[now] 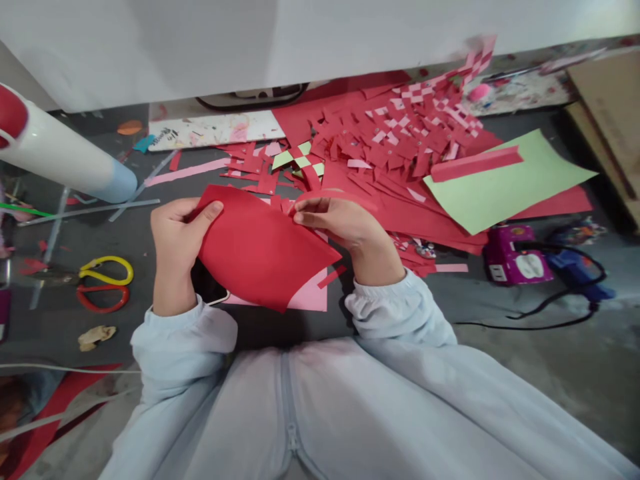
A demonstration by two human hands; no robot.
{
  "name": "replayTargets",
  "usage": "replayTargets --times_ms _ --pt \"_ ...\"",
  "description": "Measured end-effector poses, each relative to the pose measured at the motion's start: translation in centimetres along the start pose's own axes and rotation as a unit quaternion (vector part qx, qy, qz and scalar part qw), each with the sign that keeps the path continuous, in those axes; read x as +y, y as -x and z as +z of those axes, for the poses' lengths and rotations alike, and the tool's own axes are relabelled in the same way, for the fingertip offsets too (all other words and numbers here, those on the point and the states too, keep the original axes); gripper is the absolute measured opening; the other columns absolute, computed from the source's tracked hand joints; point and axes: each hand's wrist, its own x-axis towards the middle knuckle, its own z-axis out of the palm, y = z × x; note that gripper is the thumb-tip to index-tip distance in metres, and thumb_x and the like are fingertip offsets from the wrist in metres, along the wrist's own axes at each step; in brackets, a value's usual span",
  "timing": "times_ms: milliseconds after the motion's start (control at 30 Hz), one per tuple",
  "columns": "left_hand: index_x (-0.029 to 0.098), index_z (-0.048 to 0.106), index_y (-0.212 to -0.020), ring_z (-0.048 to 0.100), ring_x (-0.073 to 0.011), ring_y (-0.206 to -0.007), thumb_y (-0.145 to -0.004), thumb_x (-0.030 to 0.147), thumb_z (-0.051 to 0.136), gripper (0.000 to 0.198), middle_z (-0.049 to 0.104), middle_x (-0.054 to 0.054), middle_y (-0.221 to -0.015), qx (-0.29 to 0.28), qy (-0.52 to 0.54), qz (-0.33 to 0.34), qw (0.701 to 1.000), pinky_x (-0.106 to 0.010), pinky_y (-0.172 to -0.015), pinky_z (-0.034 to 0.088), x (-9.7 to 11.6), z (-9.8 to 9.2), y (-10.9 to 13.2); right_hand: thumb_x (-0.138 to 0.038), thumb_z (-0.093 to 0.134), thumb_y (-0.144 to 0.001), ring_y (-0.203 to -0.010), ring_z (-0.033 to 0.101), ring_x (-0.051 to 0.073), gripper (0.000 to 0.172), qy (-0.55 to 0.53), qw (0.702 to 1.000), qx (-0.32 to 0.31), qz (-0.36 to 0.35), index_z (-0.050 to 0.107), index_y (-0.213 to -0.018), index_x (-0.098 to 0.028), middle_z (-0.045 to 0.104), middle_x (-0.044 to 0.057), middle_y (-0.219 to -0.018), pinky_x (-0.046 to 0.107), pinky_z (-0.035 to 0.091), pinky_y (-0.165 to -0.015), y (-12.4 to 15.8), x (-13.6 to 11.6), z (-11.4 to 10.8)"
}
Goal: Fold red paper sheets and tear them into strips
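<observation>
A red sheet of paper (260,253) is held up in front of me, slightly curved. My left hand (183,230) grips its upper left corner, thumb on top. My right hand (340,223) pinches at the sheet's upper right edge, where a narrow red strip (350,196) curves over the fingers. Whether the fingertips grip the strip, the sheet or both is hard to tell. Beneath the sheet lie pink paper (313,293) and a dark phone (207,287), both partly covered. Behind my hands is a pile of red and pink woven paper pieces (390,133).
Scissors (106,283) with yellow and red handles lie left, near a white cylinder (75,147). Green paper (505,180) with a red strip lies right, above a purple box (517,255) and a blue tool (580,273) with a black cord. A white wall stands behind.
</observation>
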Motion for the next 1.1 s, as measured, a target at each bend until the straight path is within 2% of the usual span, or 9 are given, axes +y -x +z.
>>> replayTargets --times_ms 200,367,500,633,733,900,1100 --pt "0.025 0.079 -0.076 0.065 -0.0141 -0.063 -0.066 0.037 0.083 0.016 0.075 0.000 -0.073 -0.002 -0.003 0.002 1.000 -0.025 -0.057 0.050 -0.02 -0.23 -0.14 -0.035 0.085 -0.059 -0.060 0.054 0.009 0.027 -0.010 0.999 0.000 0.038 0.068 -0.070 -0.018 0.064 -0.002 -0.068 0.023 0.045 -0.058 -0.14 0.00 0.01" --pt "0.025 0.079 -0.076 0.064 -0.0135 -0.063 -0.066 0.037 0.083 0.016 0.075 0.001 -0.073 0.002 -0.002 0.000 1.000 -0.025 -0.058 0.050 0.03 -0.29 -0.21 -0.037 0.085 -0.060 -0.066 0.055 0.010 0.029 -0.009 1.000 0.010 -0.006 0.065 -0.071 -0.018 0.063 -0.002 -0.070 0.023 0.046 -0.063 -0.16 0.07 0.23" --pt "0.024 0.079 -0.076 0.064 -0.0134 -0.062 -0.067 0.038 0.082 0.017 0.075 0.001 -0.074 0.009 -0.001 -0.002 1.000 -0.025 -0.057 0.050 -0.18 -0.34 -0.25 -0.039 0.082 -0.068 -0.070 0.055 0.010 0.026 0.006 0.998 0.003 -0.060 0.066 -0.071 -0.018 0.063 -0.001 -0.073 0.023 0.046 -0.065 0.14 -0.25 0.32" --pt "0.023 0.079 -0.076 0.063 -0.0133 -0.062 -0.068 0.037 0.082 0.017 0.075 0.000 -0.075 0.004 -0.003 -0.008 1.000 -0.025 -0.056 0.049 -0.24 -0.42 -0.32 -0.039 0.085 -0.062 -0.063 0.056 0.009 0.030 -0.034 0.999 0.002 0.015 0.067 -0.072 -0.018 0.064 -0.002 -0.069 0.023 0.045 -0.060 0.46 -0.81 0.45" --pt "0.023 0.079 -0.077 0.063 -0.0130 -0.063 -0.068 0.038 0.082 0.018 0.074 0.001 -0.074 0.010 -0.006 -0.007 1.000 -0.025 -0.057 0.049 -0.27 -0.49 -0.39 -0.037 0.088 -0.055 -0.060 0.056 0.009 0.031 -0.036 0.998 -0.007 0.042 0.068 -0.068 -0.017 0.063 -0.002 -0.065 0.022 0.046 -0.058 0.32 -0.71 0.17" --pt "0.024 0.079 -0.078 0.064 -0.0133 -0.064 -0.068 0.041 0.082 0.020 0.075 0.001 -0.074 0.011 -0.010 -0.002 1.000 -0.025 -0.059 0.050 -0.45 -0.60 -0.46 -0.035 0.085 -0.058 -0.058 0.056 0.008 0.028 -0.016 0.998 -0.029 0.060 0.070 -0.071 -0.016 0.064 -0.002 -0.065 0.021 0.046 -0.056 0.07 -0.23 -0.30" --pt "0.024 0.079 -0.077 0.063 -0.0130 -0.063 -0.067 0.039 0.082 0.018 0.075 0.001 -0.073 0.012 -0.013 0.004 1.000 -0.025 -0.057 0.048 -0.61 -0.71 -0.54 -0.035 0.080 -0.064 -0.060 0.055 0.008 0.024 0.038 0.999 -0.011 0.027 0.068 -0.073 -0.017 0.063 -0.002 -0.067 0.022 0.046 -0.059 0.07 -0.23 -0.14"
